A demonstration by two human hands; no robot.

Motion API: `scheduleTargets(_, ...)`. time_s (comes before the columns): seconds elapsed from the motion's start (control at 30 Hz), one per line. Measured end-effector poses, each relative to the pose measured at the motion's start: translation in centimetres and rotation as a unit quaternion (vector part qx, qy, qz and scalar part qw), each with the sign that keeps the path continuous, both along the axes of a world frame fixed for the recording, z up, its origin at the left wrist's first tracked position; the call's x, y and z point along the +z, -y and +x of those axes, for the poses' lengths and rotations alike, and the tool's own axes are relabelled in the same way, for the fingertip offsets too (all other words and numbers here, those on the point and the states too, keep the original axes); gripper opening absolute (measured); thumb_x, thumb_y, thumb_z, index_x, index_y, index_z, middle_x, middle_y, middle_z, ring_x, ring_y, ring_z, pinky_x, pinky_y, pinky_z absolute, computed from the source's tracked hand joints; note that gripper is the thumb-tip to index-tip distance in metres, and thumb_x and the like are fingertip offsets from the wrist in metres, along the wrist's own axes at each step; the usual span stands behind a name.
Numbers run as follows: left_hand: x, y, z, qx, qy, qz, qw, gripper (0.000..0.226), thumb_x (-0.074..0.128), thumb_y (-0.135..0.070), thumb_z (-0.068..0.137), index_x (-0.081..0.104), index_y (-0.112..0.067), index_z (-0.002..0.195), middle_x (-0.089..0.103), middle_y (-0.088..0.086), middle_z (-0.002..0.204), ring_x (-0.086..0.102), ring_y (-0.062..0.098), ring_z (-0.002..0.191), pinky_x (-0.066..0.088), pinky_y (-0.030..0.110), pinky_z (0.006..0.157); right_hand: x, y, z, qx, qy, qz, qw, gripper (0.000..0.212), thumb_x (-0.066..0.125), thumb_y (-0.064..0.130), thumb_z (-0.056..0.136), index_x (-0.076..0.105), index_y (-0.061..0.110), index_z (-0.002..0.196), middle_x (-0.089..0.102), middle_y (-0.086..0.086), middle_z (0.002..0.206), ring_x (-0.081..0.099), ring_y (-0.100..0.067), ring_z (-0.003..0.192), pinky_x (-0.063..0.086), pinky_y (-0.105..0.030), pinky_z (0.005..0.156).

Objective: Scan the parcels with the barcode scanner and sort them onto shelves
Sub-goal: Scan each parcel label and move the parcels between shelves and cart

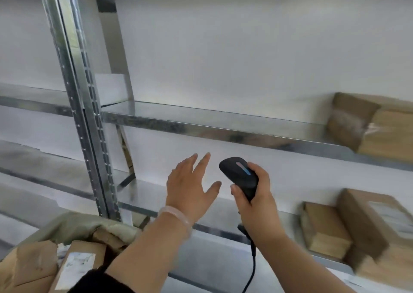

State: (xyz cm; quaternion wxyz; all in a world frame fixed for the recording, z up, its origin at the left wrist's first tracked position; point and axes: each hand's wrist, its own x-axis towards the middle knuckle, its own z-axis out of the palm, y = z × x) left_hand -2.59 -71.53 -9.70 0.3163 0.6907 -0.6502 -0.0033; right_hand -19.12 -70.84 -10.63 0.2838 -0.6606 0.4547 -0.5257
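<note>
My right hand [254,201] grips the handle of a black barcode scanner [240,174], its head pointing up and left, its cable hanging down. My left hand [190,190] is held out flat in front of the shelves with fingers spread and holds nothing. Brown cardboard parcels lie in a fabric-lined bin [73,223] at the lower left; one parcel [78,268] there shows a white label. More parcels sit on the metal shelves at the right: one on the upper shelf [368,125], two on the lower shelf [326,230] [384,232].
A galvanised steel upright [82,105] stands left of centre, joining two shelf bays. The upper shelf board [201,123] and the lower one [138,194] run rightward along a white wall. The picture is motion-blurred.
</note>
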Motion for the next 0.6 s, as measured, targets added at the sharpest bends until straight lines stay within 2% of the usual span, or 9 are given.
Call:
scheduleTargets(0.1,1.8,-0.4,-7.3,-0.051,0.004,-0.014,0.999,0.072,0.045,-0.062,0.094,0.010,-0.044,0.154,0.013,-0.010,0.164,0.009,0.017,0.151,0.015,0.043,0.123,2.0,-2.1,-6.9,-0.046,0.011,-0.024,0.999,0.052,0.062,0.023,0.092,0.034,0.050,0.127,0.061,0.018,0.117,0.062,-0.003,0.101,0.053,-0.027,0.086)
scheduleTargets(0.23,3.9,-1.4,-16.7,-0.119,0.009,-0.034,0.992,0.070,0.044,-0.061,0.094,0.014,-0.042,0.155,0.016,-0.009,0.164,0.013,0.017,0.151,0.018,0.042,0.123,4.3,-5.4,-16.2,-0.106,0.017,-0.050,0.993,0.052,0.062,0.026,0.092,0.033,0.051,0.127,0.057,0.028,0.113,0.061,-0.001,0.103,0.052,-0.027,0.087)
scheduleTargets(0.37,6.4,-3.0,-25.3,-0.184,-0.002,-0.059,0.981,0.069,0.043,-0.062,0.094,0.016,-0.042,0.154,0.019,-0.008,0.163,0.014,0.018,0.151,0.019,0.042,0.122,6.6,-8.9,-24.4,-0.165,0.006,-0.086,0.983,0.053,0.062,0.027,0.092,0.032,0.053,0.127,0.050,0.037,0.114,0.055,0.009,0.105,0.047,-0.011,0.081)
scheduleTargets(0.5,8.2,-4.8,-32.4,-0.238,-0.025,-0.079,0.968,0.067,0.046,-0.061,0.093,0.020,-0.042,0.153,0.025,-0.010,0.159,0.020,0.019,0.148,0.026,0.042,0.120,8.7,-11.7,-31.3,-0.230,-0.008,-0.112,0.967,0.053,0.062,0.027,0.091,0.032,0.054,0.125,0.054,0.027,0.116,0.058,0.004,0.102,0.052,-0.018,0.083)
scheduleTargets(0.6,9.2,-5.3,-36.5,-0.263,-0.025,-0.073,0.962,0.066,0.045,-0.060,0.094,0.019,-0.043,0.153,0.022,-0.010,0.161,0.017,0.019,0.150,0.020,0.042,0.121,9.9,-13.1,-35.4,-0.271,-0.014,-0.128,0.954,0.053,0.062,0.025,0.091,0.033,0.051,0.127,0.061,0.012,0.115,0.062,-0.006,0.096,0.055,-0.027,0.079)
